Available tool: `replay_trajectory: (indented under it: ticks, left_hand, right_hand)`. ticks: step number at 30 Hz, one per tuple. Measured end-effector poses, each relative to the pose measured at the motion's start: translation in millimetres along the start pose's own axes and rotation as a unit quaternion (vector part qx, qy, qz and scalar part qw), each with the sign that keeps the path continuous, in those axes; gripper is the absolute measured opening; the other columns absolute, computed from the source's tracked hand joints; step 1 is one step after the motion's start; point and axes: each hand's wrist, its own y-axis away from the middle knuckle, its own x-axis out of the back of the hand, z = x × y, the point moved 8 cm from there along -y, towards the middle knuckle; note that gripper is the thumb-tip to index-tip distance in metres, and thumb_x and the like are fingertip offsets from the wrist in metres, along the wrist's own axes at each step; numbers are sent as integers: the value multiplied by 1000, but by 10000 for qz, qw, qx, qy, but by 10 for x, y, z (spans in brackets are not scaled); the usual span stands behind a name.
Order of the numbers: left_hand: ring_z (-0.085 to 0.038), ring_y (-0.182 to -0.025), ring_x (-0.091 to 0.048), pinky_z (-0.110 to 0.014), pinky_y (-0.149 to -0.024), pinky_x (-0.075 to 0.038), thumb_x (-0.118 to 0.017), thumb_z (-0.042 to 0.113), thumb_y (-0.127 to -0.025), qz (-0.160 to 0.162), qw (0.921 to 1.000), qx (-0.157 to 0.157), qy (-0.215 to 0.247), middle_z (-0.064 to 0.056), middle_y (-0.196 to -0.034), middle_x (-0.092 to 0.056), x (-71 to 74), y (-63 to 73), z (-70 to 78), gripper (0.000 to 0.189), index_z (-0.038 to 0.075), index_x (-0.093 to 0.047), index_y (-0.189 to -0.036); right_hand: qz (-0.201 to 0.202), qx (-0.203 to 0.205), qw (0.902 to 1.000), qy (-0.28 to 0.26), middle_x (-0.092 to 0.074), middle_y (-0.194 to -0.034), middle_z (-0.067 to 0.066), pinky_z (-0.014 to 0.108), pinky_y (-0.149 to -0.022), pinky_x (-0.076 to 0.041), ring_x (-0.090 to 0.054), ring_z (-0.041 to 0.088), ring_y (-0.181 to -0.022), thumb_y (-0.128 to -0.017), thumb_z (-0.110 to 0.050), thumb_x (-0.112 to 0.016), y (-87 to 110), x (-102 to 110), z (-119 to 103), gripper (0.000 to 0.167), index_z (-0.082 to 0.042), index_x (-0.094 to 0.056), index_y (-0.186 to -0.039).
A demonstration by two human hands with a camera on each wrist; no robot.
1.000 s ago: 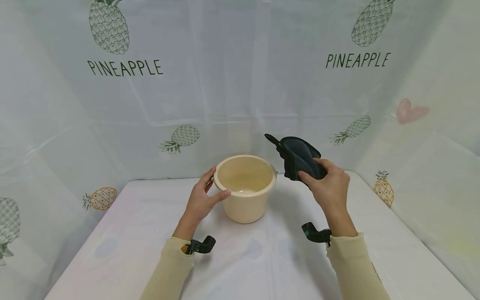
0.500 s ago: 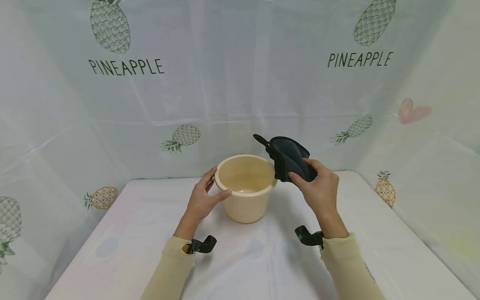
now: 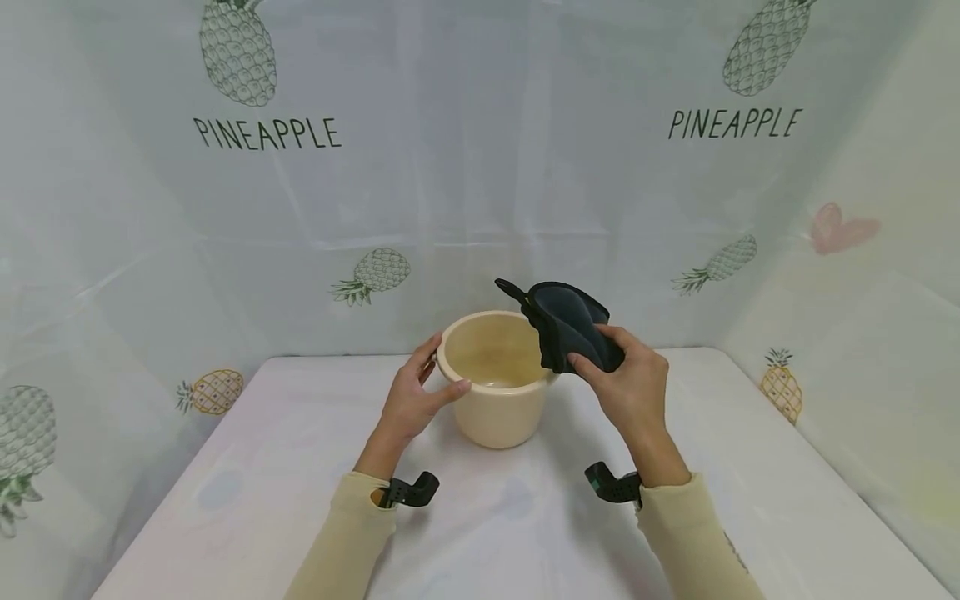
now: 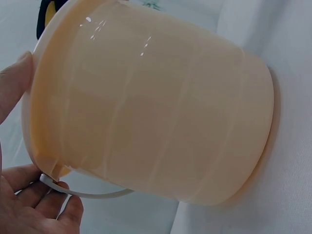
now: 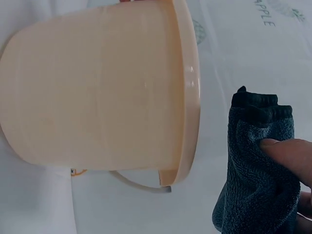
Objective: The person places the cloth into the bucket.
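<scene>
A cream plastic bucket (image 3: 501,417) stands upright on the table. My left hand (image 3: 414,396) holds its left rim, thumb at the front edge; in the left wrist view the fingers curl by the end of the bucket's handle (image 4: 97,196). My right hand (image 3: 633,379) pinches a folded dark blue-grey towel (image 3: 573,325) with black edging, a hanging loop at its upper left. Raised above the table, the towel overlaps the bucket's right rim in the head view. Fuzzy pile shows on the towel (image 5: 256,180) in the right wrist view, with my thumb pressed into it.
A white cloth covers the table (image 3: 300,467). Close behind it hangs a pale curtain (image 3: 480,167) printed with pineapples, which continues down both sides. Each wrist wears a black strap camera; the left wrist camera (image 3: 412,490) is near the bucket's front left.
My right hand has carried the towel leftward, from beside the bucket to over its right rim. The left hand keeps its hold and the bucket stays in place.
</scene>
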Motion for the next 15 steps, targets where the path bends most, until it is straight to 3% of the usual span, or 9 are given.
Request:
replay_trajectory:
  ticks: [9,15]
  left_hand:
    - [-28,-157,-28,-43,-130,-26,-88,18,-87,11,10000,-12,-32,-8,-170,-32,-6,2,26,96,4,-32,-164]
    - [-27,-157,-29,-43,-130,-27,-88,20,-88,56,9999,82,-96,-7,-170,-32,4,5,-5,96,5,-33,-165]
  right_hand:
    - [-54,218,9997,-140,-73,-120,25,52,-78,-65,-74,41,-97,-85,-12,-89,-13,-122,-99,46,2,-73,-125]
    - [-326,208,9987,-319,-72,-124,24,54,-85,-64,-72,41,-104,-85,-11,-88,-65,-278,-239,46,1,-72,-127]
